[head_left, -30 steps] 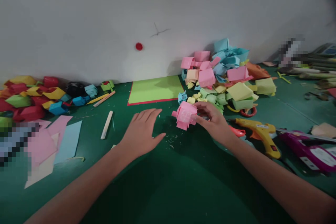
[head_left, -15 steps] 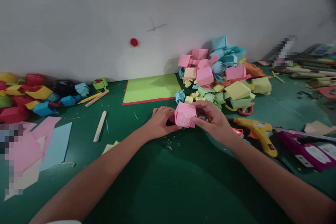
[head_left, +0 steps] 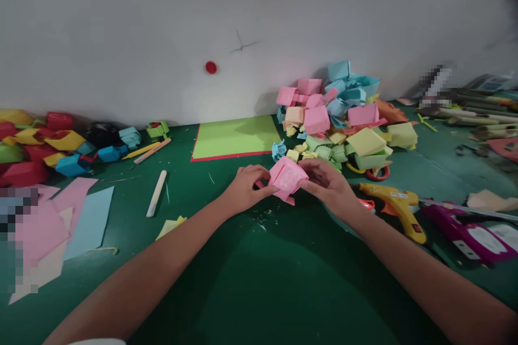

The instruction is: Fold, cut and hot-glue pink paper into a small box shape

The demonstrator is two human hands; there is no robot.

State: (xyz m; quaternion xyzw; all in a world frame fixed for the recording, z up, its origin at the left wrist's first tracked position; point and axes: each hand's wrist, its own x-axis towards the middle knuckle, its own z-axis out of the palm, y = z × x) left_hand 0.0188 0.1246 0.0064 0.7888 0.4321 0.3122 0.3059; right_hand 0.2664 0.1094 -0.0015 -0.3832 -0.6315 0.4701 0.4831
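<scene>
A small pink folded paper box [head_left: 288, 177] with a pale printed pattern on one face is held between both hands over the green table. My left hand [head_left: 247, 187] grips its left side, thumb along the lower edge. On the right side, my right hand [head_left: 326, 183] pinches it with thumb and fingers; some fingertips are hidden behind the paper. A strip of pink paper sticks out below the box. Just behind it lie a crumpled blue paper piece [head_left: 278, 150] and a heap of pink, blue, yellow and green folded papers [head_left: 318, 118].
A light green sheet with a red border [head_left: 234, 137] lies against the wall. To the right are a yellow glue gun [head_left: 392, 205], red-handled scissors [head_left: 378, 173] and a purple device [head_left: 471, 232]. Leftward are a whitish stick [head_left: 156, 194], loose paper sheets [head_left: 91, 223] and colourful folded shapes [head_left: 68, 140].
The pink box has been turned and tilted between my hands, so its patterned face now slants and a strip shows underneath. The camera view has shifted slightly.
</scene>
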